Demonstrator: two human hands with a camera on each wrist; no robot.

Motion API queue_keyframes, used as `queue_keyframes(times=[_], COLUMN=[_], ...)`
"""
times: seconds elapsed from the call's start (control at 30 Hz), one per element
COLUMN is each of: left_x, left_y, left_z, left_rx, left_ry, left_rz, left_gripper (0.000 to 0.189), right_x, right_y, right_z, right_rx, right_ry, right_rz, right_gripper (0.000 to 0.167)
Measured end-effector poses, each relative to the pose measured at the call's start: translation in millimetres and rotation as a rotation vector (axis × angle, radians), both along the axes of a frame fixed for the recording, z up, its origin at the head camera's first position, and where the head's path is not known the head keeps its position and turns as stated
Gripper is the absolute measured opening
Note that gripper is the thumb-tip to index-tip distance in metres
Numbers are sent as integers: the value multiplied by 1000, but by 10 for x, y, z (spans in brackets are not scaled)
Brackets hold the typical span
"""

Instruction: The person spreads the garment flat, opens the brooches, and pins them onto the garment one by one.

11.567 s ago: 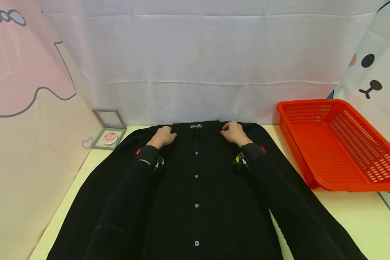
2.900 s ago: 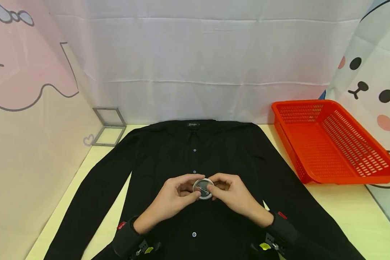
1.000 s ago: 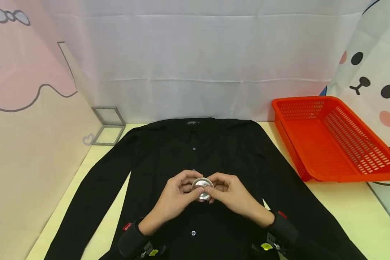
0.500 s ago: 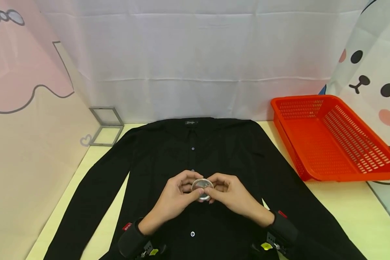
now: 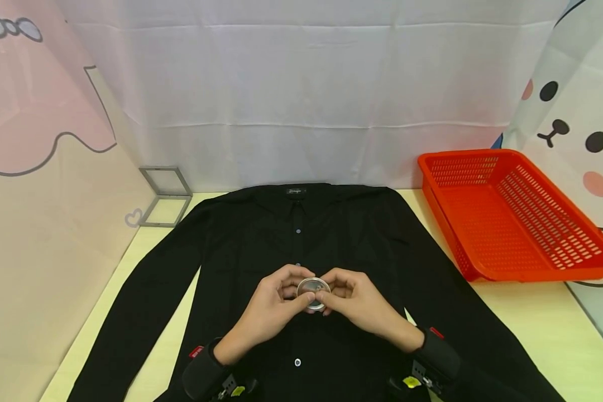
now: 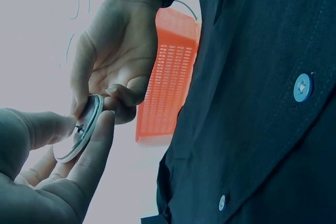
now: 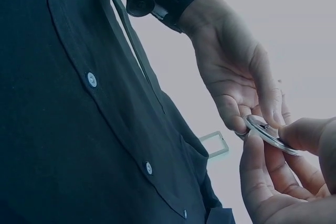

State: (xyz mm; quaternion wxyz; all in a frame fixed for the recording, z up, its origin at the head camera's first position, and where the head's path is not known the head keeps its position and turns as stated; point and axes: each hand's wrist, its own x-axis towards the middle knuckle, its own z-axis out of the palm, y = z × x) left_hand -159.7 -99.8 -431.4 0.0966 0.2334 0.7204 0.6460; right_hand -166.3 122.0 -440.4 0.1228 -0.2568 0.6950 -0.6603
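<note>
A round pin badge is held back side up over the middle of a black button-up shirt that lies spread on the table, collar away from me. My left hand pinches its left edge between thumb and fingers. On the right edge, my right hand grips it the same way, and the two thumbs nearly meet on the badge back. The left wrist view shows a small metal pin part on the badge beside the thumb tip. In the right wrist view the badge is tilted, its front hidden by fingers.
A red perforated plastic basket stands at the right. At the back left, a grey hinged frame case stands open with nothing inside. White cloth hangs behind the table, and printed cartoon sheets line both sides.
Since the oldest frame my hands have left the collar, and the badge has gone from the frame case into both hands. Over the last second the hands stay nearly still; the badge's glare has faded.
</note>
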Motion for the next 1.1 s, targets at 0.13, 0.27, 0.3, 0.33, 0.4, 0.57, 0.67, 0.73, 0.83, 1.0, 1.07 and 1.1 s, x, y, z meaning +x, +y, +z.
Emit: queue_keyframes(times=[0.13, 0.27, 0.3, 0.33, 0.4, 0.57, 0.67, 0.73, 0.83, 1.0, 1.07, 1.1], left_x=[1, 2, 3, 4, 8, 18, 21, 22, 23, 24, 25, 26], left_y=[-3, -5, -5, -5, -4, -5, -7, -9, -13, -20, -21, -22], left_z=[-1, -15, -17, -19, -19, -18, -20, -19, -13, -15, -19, -17], left_rx=[-9, -21, -21, -22, -23, -19, -14, -12, -13, -11, -10, -9], left_ry=[6, 19, 19, 20, 22, 20, 13, 10, 5, 1, -2, -6], left_rz=[-3, -2, -1, -1, 1, 3, 3, 3, 5, 4, 5, 7], left_gripper=[28, 27, 28, 28, 28, 29, 29, 30, 30, 32, 34, 35], right_x=[4, 9, 10, 10, 10, 11, 12, 14, 17, 24, 28, 29], right_y=[-4, -3, -2, 0, 4, 13, 14, 14, 13, 12, 10, 9], right_z=[-2, 1, 0, 0, 1, 2, 10, 9, 13, 22, 23, 24], right_rx=[1, 4, 4, 5, 6, 10, 11, 7, 1, 12, 25, 32], right_ry=[-7, -5, -4, -2, 1, 11, 15, 15, 10, -17, -26, -29], right_rz=[0, -1, 0, 0, 3, 8, 6, 8, 11, 2, -9, -16], right_gripper=[15, 15, 15, 15, 15, 15, 15, 16, 17, 20, 23, 24])
